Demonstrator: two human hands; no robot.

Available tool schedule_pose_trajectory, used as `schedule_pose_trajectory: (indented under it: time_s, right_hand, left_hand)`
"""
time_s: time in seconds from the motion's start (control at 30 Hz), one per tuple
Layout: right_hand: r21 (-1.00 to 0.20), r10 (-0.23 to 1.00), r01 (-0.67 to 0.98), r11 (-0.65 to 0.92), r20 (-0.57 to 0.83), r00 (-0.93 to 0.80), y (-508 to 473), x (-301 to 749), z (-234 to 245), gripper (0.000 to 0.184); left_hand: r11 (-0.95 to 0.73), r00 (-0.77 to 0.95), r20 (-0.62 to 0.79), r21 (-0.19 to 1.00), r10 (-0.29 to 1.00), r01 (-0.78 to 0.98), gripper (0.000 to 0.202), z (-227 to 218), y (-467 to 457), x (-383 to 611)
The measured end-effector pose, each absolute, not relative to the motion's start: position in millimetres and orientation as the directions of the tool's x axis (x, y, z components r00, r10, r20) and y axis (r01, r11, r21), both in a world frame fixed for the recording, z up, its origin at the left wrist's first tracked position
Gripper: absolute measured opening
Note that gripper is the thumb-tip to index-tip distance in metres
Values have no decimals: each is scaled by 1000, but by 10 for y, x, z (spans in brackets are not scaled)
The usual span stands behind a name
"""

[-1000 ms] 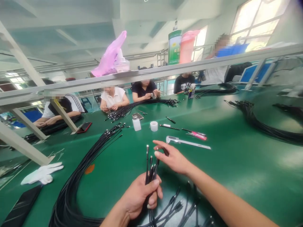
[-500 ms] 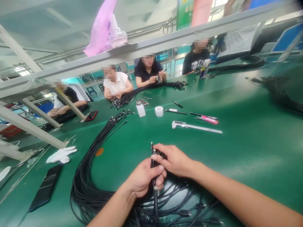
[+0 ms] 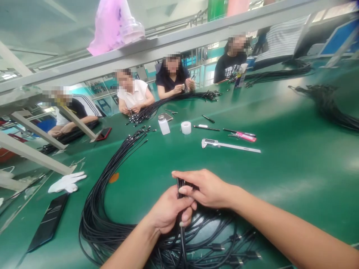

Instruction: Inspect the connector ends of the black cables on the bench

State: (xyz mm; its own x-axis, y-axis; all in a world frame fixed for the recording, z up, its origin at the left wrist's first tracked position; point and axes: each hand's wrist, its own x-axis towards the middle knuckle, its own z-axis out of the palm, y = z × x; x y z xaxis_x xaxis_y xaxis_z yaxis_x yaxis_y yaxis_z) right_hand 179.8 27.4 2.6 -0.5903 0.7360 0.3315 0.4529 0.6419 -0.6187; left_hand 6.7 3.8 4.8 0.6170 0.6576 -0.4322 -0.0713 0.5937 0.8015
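My left hand (image 3: 168, 210) is wrapped round a small upright bunch of black cables (image 3: 183, 243) in front of me. Over their top ends my right hand (image 3: 209, 188) is closed, thumb on the near side and index finger laid across the tips. The connector ends are mostly hidden by the fingers. From under my hands a large loop of black cables (image 3: 94, 209) curves left and away, its far tips fanned out on the green table (image 3: 280, 179). Below my wrists lie more cable ends with black plugs (image 3: 218, 247).
Beyond my hands lie a caliper (image 3: 231, 145), a tape roll (image 3: 186, 127), a white bottle (image 3: 164, 124), pens and a pink-handled tool (image 3: 246, 136). At left are a phone (image 3: 49, 222) and a white glove (image 3: 67, 182). Several co-workers sit across the table behind a metal frame (image 3: 168, 48).
My right index finger has come over the top of the bunch, covering a metal tip that stuck up before. The camera has shifted slightly; my left hand keeps its grip.
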Motion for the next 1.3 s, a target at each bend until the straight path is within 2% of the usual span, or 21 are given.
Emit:
schedule_pose_trajectory:
  time_s: [0.07,0.17,0.23,0.37,0.43,0.5,0.57,0.67,0.77,0.97,1.07,1.3]
  right_hand:
    - [-631,734,432,645,353,-580,277,1803,20,46]
    - [-721,818,416,555,379,-433,300,1834,38,42]
    - [-736,837,420,530,377,-396,293,1824,41,42]
    - [-664,715,356,657,402,-572,219,1729,11,41]
    - [-691,734,343,636,405,-545,217,1726,9,40]
    - [-772,886,453,447,311,-345,278,1789,26,41]
    - [-758,981,625,184,104,-162,383,1902,50,38]
    - [-732,974,669,132,-27,-223,500,2069,56,27]
    - [-745,963,660,95,-100,-251,484,2131,24,28]
    - [-830,945,527,185,4,-326,296,2079,15,40]
    - [-841,922,502,200,-11,-386,238,2064,36,43]
    - [-862,921,455,223,34,-388,199,2035,24,35]
  left_hand:
    - [587,583,-439,805,684,-83,32,56,37,78]
    - [566,540,-423,815,728,-124,35,59,48,80]
    - [568,533,-426,813,731,-129,39,42,61,72]
    - [599,523,-456,789,720,-138,46,-17,79,53]
    - [589,501,-449,792,740,-161,45,-44,97,43]
    - [585,494,-437,788,752,-192,46,-66,128,30]
    - [557,450,-413,791,792,-253,41,-84,163,18]
    - [534,408,-398,787,822,-309,37,-106,197,13]
    - [543,400,-410,778,820,-316,38,-117,202,21]
    - [544,288,-468,776,835,-318,39,-110,194,51]
    - [549,242,-494,774,835,-315,37,-102,202,64]
    - [571,288,-499,767,818,-292,29,-93,219,69]
